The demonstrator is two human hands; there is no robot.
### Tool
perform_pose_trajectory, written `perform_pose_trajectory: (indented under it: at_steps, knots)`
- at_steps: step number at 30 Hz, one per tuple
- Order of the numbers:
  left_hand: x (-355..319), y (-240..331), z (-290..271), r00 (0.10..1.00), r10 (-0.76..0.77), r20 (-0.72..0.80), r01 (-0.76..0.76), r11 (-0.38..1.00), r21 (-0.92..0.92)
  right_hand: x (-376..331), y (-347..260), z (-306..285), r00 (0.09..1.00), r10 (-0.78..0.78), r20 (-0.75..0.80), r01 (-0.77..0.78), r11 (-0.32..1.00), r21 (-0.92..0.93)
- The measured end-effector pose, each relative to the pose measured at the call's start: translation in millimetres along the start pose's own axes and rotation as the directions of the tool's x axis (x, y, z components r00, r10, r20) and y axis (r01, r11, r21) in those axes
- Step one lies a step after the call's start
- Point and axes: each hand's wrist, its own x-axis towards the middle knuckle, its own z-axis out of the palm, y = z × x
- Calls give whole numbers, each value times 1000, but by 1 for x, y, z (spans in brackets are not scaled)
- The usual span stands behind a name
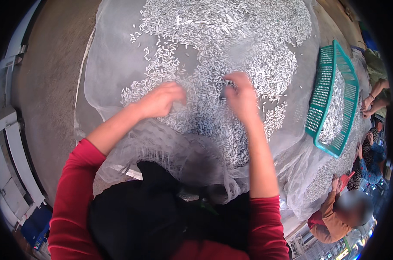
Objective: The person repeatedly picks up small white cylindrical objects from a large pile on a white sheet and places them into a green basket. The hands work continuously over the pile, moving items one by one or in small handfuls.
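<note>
A wide spread of small silvery, rod-shaped pieces [209, 99] lies on pale translucent netting [114, 65] in front of me. My left hand [168, 99] is at the left side of the pieces, its bent fingers smeared by motion; whether they hold anything is unclear. On the opposite side, my right hand [242, 96] reaches over the same spread. Its index finger and thumb are bent with a gap between them, and the lower edge of the hand is blurred. Between both hands the pieces lie thick, with thinner patches farther out.
A green plastic basket [322, 95] with more silvery pieces stands at the right on the netting. Bunched mesh [174, 143] hangs at the near edge by my body. Several people work along the far right, one in a brown top [335, 223]. Brown floor [53, 86] runs along the left.
</note>
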Motion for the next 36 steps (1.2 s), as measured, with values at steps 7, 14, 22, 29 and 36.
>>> perform_pose_trajectory:
  at_steps: [7,14,22,29,36]
  knots:
    - [-22,0,-41,958,-226,-176,193,963,-190,8,-65,117,978,148,149,-108,963,-248]
    - [44,-24,-53,901,-316,-299,285,948,-141,-64,-122,87,960,-26,280,47,997,-67]
    - [113,-23,-13,872,-418,-255,441,897,38,-21,37,-25,867,409,-284,-449,889,-92]
    - [156,-9,38,896,-355,-267,333,934,-126,9,74,5,816,479,-323,-539,832,-129]
    - [143,-20,4,929,-318,188,364,707,-606,-1,36,-37,756,503,419,-654,614,441]
